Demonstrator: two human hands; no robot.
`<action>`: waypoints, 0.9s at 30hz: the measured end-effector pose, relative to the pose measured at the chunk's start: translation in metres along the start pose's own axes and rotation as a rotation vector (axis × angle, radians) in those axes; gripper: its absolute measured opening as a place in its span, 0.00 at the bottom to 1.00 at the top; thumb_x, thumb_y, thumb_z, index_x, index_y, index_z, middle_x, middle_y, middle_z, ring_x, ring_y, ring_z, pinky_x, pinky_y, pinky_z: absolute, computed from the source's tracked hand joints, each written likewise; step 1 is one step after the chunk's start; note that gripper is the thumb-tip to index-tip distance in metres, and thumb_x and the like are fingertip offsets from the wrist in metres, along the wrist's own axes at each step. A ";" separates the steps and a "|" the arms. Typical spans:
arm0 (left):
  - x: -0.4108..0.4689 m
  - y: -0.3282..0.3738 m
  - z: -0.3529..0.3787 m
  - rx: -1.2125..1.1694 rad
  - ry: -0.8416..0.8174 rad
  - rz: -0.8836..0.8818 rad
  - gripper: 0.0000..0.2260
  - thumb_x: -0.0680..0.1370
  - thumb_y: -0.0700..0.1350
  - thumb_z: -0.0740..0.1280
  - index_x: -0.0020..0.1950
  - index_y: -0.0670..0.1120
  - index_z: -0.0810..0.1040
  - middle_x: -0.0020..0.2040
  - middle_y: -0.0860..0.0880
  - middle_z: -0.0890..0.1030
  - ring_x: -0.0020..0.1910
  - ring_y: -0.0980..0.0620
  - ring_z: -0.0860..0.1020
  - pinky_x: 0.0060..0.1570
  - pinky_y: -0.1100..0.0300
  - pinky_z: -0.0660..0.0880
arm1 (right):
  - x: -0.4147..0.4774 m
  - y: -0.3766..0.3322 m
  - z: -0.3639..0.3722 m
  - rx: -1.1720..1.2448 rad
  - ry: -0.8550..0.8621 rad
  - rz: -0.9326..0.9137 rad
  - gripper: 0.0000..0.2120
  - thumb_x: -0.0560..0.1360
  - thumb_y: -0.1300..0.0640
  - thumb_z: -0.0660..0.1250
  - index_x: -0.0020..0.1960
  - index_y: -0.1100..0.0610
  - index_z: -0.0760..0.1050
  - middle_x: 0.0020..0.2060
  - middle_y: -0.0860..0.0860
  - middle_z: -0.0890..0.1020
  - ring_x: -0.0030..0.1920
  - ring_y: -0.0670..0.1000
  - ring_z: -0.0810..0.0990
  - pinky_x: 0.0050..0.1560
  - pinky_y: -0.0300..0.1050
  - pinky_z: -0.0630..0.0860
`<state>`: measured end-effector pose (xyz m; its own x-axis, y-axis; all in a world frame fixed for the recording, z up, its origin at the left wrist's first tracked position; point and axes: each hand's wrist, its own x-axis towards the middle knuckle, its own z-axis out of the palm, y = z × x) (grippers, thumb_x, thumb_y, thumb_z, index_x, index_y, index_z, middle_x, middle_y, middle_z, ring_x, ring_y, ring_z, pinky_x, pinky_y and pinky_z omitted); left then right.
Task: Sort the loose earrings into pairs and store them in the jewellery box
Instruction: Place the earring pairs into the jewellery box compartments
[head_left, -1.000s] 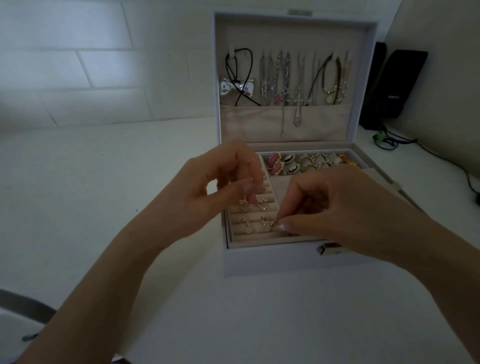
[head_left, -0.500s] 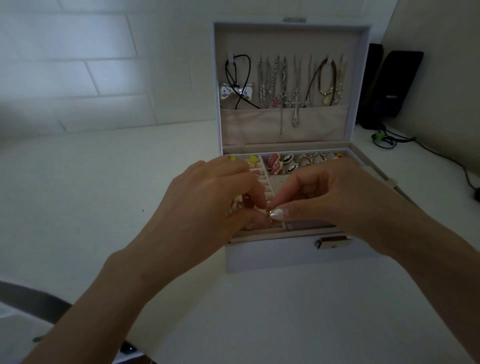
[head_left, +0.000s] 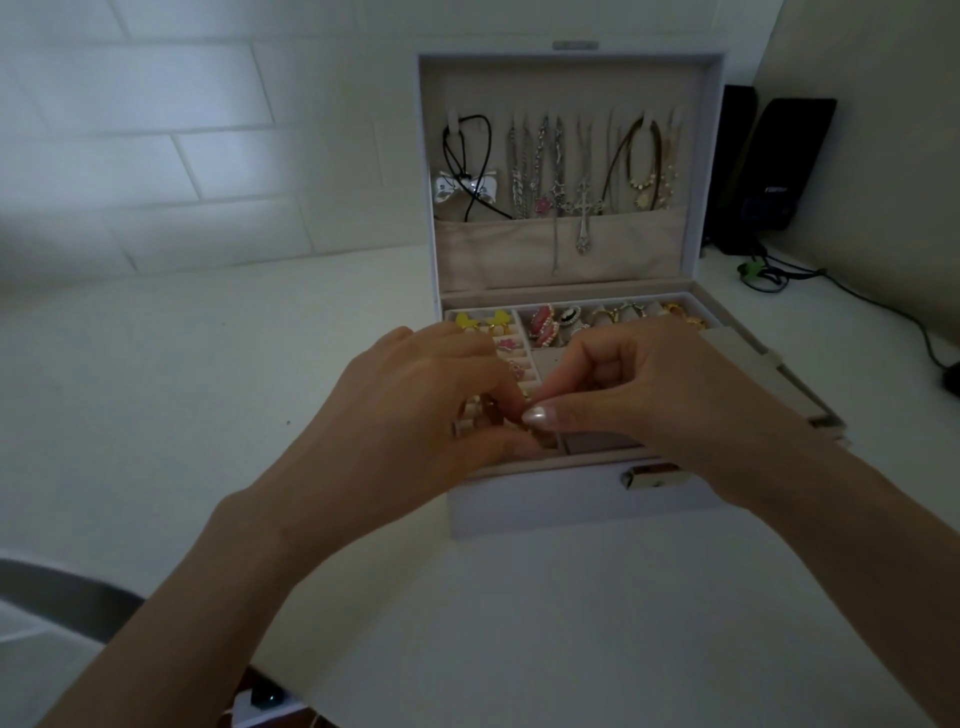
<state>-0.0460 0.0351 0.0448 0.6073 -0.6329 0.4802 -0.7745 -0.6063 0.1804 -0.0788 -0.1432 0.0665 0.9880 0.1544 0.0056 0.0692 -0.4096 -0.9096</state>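
From the head camera, the left hand (head_left: 415, 415) and right hand (head_left: 649, 395) are both pinching 1 tiny gold earring (head_left: 528, 425) over the front-left slots of the jewellery box (head_left: 545, 501). It is probably weighing almost nothing, stiff and slippery; pinching its decorated front looks safest.

The box (head_left: 571, 512) sits on the table (head_left: 208, 395), with the wall (head_left: 156, 130) behind it. Its lid (head_left: 571, 78) stands up at the back. Necklaces (head_left: 550, 171) hang inside the lid, above a pocket (head_left: 509, 254). In the box, earrings (head_left: 483, 319) sit on the left and rings (head_left: 550, 323) to their right. The left hand (head_left: 415, 410) and right hand (head_left: 649, 395) meet over the box's front and pinch an earring (head_left: 529, 423) between them. Speakers (head_left: 779, 171) stand right of the lid, with a cable (head_left: 857, 297) in front.
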 end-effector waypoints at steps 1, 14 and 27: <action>0.000 0.000 0.000 0.007 0.002 -0.001 0.14 0.69 0.62 0.60 0.39 0.55 0.79 0.37 0.60 0.75 0.39 0.64 0.65 0.39 0.68 0.64 | 0.000 0.000 0.000 0.002 0.001 -0.004 0.05 0.64 0.63 0.76 0.35 0.58 0.80 0.33 0.55 0.84 0.33 0.46 0.81 0.37 0.35 0.77; -0.003 -0.005 -0.001 -0.200 -0.006 -0.108 0.10 0.71 0.57 0.61 0.39 0.54 0.78 0.34 0.63 0.73 0.37 0.62 0.72 0.37 0.72 0.63 | 0.000 0.001 -0.003 -0.023 -0.083 -0.106 0.06 0.65 0.63 0.75 0.37 0.54 0.81 0.29 0.47 0.82 0.30 0.40 0.78 0.32 0.30 0.73; -0.003 -0.007 0.002 -0.393 0.042 -0.147 0.08 0.71 0.55 0.63 0.40 0.54 0.79 0.35 0.60 0.76 0.36 0.59 0.73 0.39 0.75 0.65 | 0.005 0.013 0.008 -0.160 0.099 -0.284 0.07 0.69 0.65 0.72 0.41 0.53 0.81 0.30 0.46 0.79 0.30 0.42 0.76 0.32 0.32 0.74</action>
<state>-0.0417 0.0400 0.0403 0.7152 -0.5283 0.4576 -0.6935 -0.4543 0.5592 -0.0740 -0.1410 0.0512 0.9343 0.1974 0.2968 0.3564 -0.5001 -0.7892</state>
